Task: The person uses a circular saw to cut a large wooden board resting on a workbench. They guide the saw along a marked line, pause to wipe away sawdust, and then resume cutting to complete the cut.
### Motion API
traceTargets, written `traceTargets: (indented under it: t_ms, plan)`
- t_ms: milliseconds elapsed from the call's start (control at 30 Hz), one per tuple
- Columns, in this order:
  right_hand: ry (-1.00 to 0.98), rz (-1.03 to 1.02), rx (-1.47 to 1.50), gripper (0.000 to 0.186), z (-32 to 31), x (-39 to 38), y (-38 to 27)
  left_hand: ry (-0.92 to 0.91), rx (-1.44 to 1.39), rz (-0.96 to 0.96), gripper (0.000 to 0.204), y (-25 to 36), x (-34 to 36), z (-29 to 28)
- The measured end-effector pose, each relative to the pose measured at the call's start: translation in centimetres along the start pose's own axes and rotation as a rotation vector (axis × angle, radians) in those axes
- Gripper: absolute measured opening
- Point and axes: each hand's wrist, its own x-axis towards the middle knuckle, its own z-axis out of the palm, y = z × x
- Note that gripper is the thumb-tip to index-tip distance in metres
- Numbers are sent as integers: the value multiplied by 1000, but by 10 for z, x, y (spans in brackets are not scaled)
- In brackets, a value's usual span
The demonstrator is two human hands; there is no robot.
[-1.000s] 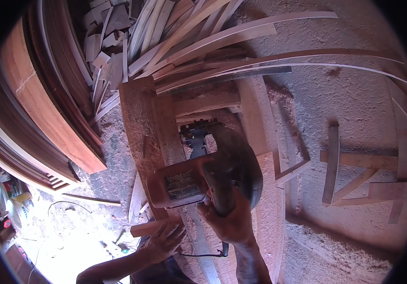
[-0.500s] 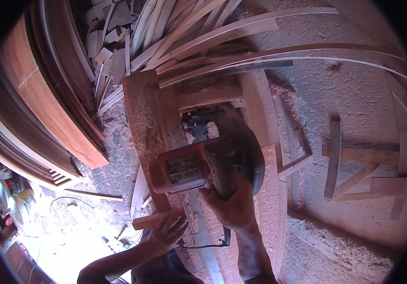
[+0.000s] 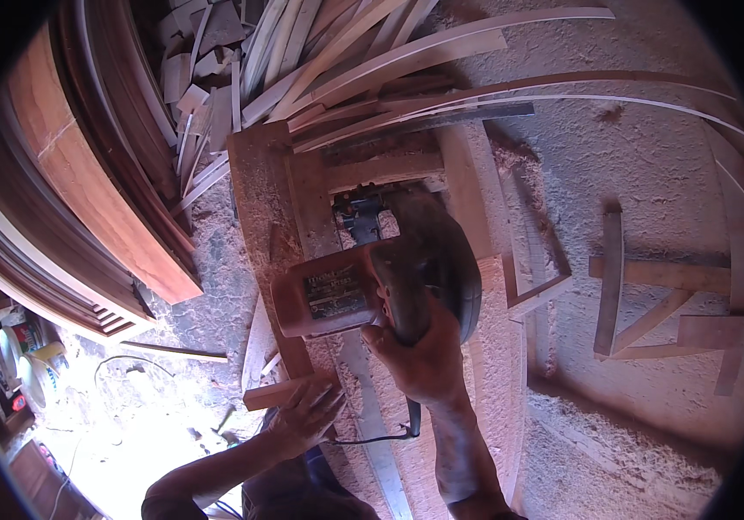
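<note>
A red and black circular saw (image 3: 330,296) sits at mid-view over a sawdust-covered wooden workbench (image 3: 368,407). My right hand (image 3: 424,360) is wrapped round its black rear handle. The saw's body hides where the blade meets the wood. Below and left of the motor, my left hand (image 3: 307,414) holds a short reddish wood piece (image 3: 270,397), its fingers over the top. A long board (image 3: 259,199) lies along the left side of the bench, beside the saw. From the handle a black power cord (image 3: 372,440) runs down past my left hand.
Curved timber frames and planks (image 3: 103,186) lean at the left. Offcuts and long strips (image 3: 337,65) are piled beyond the bench. At the right, a wooden frame (image 3: 658,277) lies on the dusty floor. Bright light washes out the lower left.
The saw has moved slightly forward, away from me, with my right hand on it. My left hand and the wood piece have shifted a little the same way; the whole view also shifts slightly.
</note>
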Motion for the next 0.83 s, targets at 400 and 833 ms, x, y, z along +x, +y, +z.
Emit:
traceTargets:
  t_ms: [400, 833]
  plan:
    - [-3, -85, -46, 38, -3, -12, -2, -25, 69, -1, 91, 2, -2, -3]
    - [-11, -362, 56, 47, -8, -107, -6, -56, -561, -268, 93, -4, -57, 35]
